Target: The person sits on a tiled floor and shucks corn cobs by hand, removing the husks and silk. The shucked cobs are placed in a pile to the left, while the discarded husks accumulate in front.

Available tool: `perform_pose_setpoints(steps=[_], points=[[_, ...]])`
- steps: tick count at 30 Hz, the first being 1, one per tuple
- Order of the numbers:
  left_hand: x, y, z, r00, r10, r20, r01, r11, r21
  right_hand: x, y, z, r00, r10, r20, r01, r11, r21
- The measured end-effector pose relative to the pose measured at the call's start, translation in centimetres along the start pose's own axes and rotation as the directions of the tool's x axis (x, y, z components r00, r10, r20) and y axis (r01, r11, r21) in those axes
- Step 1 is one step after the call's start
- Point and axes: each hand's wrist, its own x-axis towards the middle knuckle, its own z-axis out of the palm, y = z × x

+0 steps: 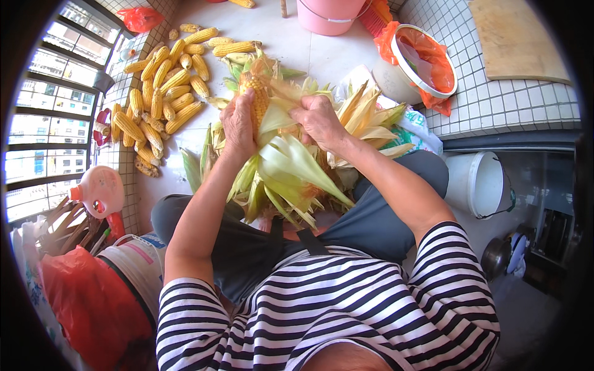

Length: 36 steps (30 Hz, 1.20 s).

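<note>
My left hand grips a partly husked ear of corn, its thumb lying along the yellow kernels. Brown silk hangs about the ear's far end. My right hand, to the right of the ear, has its fingers closed on pale corn husk that is still near the cob. Long green husk leaves hang below both hands, partly blurred. Under and around them lies a heap of stripped husks, between my crossed legs and the far floor. The ear's lower end is hidden by leaves.
Several husked corn cobs lie piled on the floor at the left. A pink bucket stands at the far side. A bin with a red bag is at the far right, a white bucket by my right knee. A pink jug sits left.
</note>
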Motion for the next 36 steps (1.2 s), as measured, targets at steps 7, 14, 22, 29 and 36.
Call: perform_pose_setpoints(steps=[7, 14, 22, 29, 36], points=[[-0.2, -1.5, 0.2, 0.989, -0.096, 0.114, 0.037, 0.899, 0.436, -0.5, -0.3, 0.9, 0.977, -0.175, 0.124, 0.102, 0.889, 0.447], [0.2, 0.6, 0.4, 0.974, -0.201, 0.102, 0.195, 0.979, 0.059, 0.3, -1.6, -0.6, 0.858, -0.510, -0.057, 0.490, 0.846, -0.210], [1.4, 0.1, 0.2, 0.957, -0.161, 0.243, 0.200, 0.969, -0.145, 1.0, -2.4, 0.0, 0.962, -0.250, -0.109, 0.267, 0.785, 0.559], [5.0, 1.9, -1.2, 0.997, -0.073, 0.024, 0.077, 0.933, -0.350, 0.4, -3.4, 0.6, 0.953, -0.280, 0.118, 0.148, 0.767, 0.624], [5.3, 2.8, -3.4, 0.997, -0.066, -0.042, 0.058, 0.984, -0.168, -3.8, -0.7, 2.7, 0.674, -0.610, 0.417, 0.724, 0.657, -0.208]])
